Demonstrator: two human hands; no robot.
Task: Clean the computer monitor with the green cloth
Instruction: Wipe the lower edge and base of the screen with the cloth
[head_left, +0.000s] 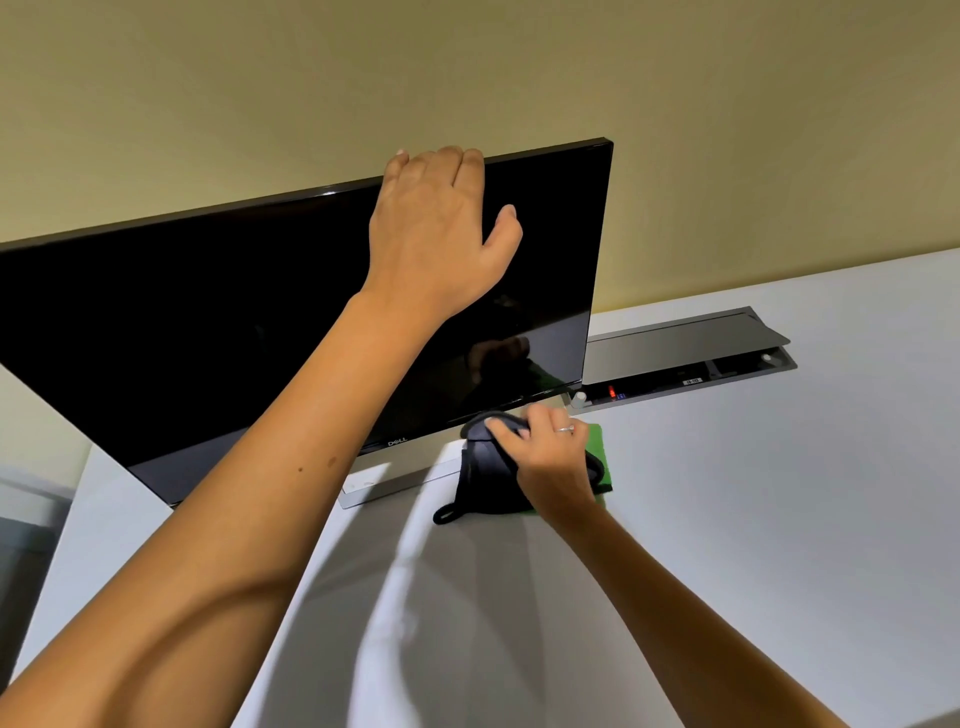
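A black computer monitor (208, 332) with a dark screen stands on a silver base (384, 480) on the white desk. My left hand (436, 234) grips its top edge, fingers hooked over the back, thumb on the screen. A green cloth (600, 457) lies flat on the desk just right of the base, mostly covered. On top of it sits a black fabric item with a loop (483, 483). My right hand (545, 447) rests on that black item and pinches it at its top; a ring shows on one finger.
A grey cable hatch (691, 348) with its lid raised is set into the white desk (779, 519) behind the cloth, with a small white knob (578, 399) and a red light beside it. A yellowish wall stands right behind the monitor.
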